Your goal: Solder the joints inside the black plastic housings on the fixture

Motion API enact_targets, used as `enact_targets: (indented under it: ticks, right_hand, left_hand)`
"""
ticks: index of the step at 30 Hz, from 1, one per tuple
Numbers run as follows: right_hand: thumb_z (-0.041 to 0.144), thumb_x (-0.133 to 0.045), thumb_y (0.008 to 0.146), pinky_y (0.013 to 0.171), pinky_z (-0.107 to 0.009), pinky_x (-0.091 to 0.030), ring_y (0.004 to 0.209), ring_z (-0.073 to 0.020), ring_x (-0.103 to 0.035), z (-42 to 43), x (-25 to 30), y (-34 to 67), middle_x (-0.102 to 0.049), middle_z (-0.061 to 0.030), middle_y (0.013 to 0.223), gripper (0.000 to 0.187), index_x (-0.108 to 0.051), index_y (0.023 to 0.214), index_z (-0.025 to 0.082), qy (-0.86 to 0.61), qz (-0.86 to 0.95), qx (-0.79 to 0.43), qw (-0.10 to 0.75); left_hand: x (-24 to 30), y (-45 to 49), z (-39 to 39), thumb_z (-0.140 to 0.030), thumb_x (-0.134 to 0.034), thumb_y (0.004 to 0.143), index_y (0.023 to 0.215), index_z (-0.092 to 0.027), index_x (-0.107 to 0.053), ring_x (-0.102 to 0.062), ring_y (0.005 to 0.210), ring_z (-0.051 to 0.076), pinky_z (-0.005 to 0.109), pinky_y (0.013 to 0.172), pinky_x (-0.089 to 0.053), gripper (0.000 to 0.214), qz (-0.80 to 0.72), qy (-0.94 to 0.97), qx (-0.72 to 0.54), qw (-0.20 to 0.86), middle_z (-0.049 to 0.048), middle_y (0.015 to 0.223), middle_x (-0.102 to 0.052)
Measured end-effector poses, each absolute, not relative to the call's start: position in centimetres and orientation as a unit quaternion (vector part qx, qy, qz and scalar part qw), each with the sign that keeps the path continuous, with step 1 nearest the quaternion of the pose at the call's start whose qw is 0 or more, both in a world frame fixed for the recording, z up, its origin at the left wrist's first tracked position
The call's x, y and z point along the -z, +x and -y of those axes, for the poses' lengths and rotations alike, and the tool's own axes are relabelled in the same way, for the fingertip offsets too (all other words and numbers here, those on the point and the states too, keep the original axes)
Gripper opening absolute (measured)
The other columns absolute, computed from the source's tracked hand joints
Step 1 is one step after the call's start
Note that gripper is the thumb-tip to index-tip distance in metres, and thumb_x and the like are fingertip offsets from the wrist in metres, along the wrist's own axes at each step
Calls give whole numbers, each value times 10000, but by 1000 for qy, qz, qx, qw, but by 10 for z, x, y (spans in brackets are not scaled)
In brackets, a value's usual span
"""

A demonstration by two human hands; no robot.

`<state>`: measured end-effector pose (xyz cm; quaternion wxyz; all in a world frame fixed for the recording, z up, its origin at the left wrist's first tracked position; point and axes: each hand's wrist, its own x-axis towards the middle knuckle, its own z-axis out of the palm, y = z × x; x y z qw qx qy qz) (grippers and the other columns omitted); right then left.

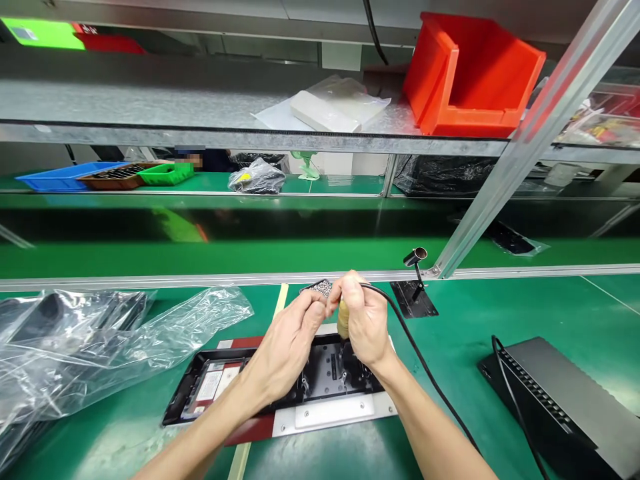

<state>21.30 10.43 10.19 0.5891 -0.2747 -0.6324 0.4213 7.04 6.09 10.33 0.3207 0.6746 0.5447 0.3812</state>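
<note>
My right hand point(367, 320) is wrapped around a corded electric screwdriver point(343, 320) with a yellowish body, held upright with its lower end over a black plastic housing point(325, 373). The tool's tip is hidden. Beside it, my left hand point(290, 343) has its thumb and fingers pinched together near the right fingertips; anything between them is too small to make out. Just behind the fingers sits a small tray of tiny metal screws point(324, 287), partly covered. The housing lies in a red and silver fixture point(335, 411), and my left forearm hides part of it.
Clear plastic bags point(125, 347) spread over the left. A black stand with a tube holder point(415, 283) is behind my right hand. A black controller-like box point(560, 400) with a cable occupies the right. Overhead, a shelf point(175, 100) carries a red bin point(475, 80); a metal post point(520, 140) slants down.
</note>
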Motion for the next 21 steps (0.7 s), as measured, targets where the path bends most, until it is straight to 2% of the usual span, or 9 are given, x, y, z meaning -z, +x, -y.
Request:
enact_targets:
  ticks: [2, 6, 8, 10, 15, 21]
  right_hand:
    - [404, -449, 1007, 713, -295, -466, 709, -133, -558, -105, -105, 217, -521, -5, 697, 424, -567, 654, 200, -282, 668, -365, 584]
    - [373, -430, 1012, 748, -300, -485, 827, -149, -577, -108, -110, 221, -544, -43, 881, 392, -674, 758, 200, -282, 693, -318, 582]
    - [356, -422, 1015, 798, -314, -489, 894, -161, -587, -109, -112, 221, -562, -52, 927, 384, -709, 808, 205, -281, 707, -292, 580]
    - [356, -412, 1018, 859, -341, -480, 963, -178, -590, -110, -112, 222, -588, -55, 952, 386, -735, 856, 219, -285, 721, -264, 575]
    - [391, -392, 1019, 924, -398, -456, 1090, -213, -569, -110, -112, 224, -590, -70, 1064, 385, -752, 1023, 256, -290, 740, -236, 559]
    - [329, -379, 1021, 960, -405, -410, 1075, -204, -562, -109, -113, 228, -604, -61, 1099, 372, -688, 1221, 275, -307, 757, -196, 542]
  left_hand:
    - [-105, 80, -65, -594, -208, 1020, 1064, -241, -576, -556, 915, 207, 365, 904, -417, 512, -540, 674, -391, 318, 36, 1041, -637]
    - [-107, 97, -71, -585, -144, 1027, 1245, -257, -571, -556, 1129, 212, 364, 1064, -373, 581, -477, 667, -446, 358, 46, 1245, -628]
    - [-107, 106, -75, -580, -148, 1030, 1269, -247, -569, -553, 1185, 213, 353, 1070, -393, 587, -445, 647, -492, 376, 52, 1295, -621]
    - [-108, 114, -78, -584, -177, 1028, 1203, -215, -608, -577, 1156, 224, 349, 1005, -450, 593, -430, 626, -537, 368, 69, 1257, -647]
    - [-111, 128, -86, -602, -188, 1017, 945, -178, -662, -630, 1007, 240, 349, 818, -521, 640, -395, 603, -608, 333, 93, 1007, -706]
    - [-104, 134, -95, -677, -170, 978, 874, -182, -637, -645, 893, 234, 359, 780, -531, 688, -376, 596, -615, 353, 82, 865, -682]
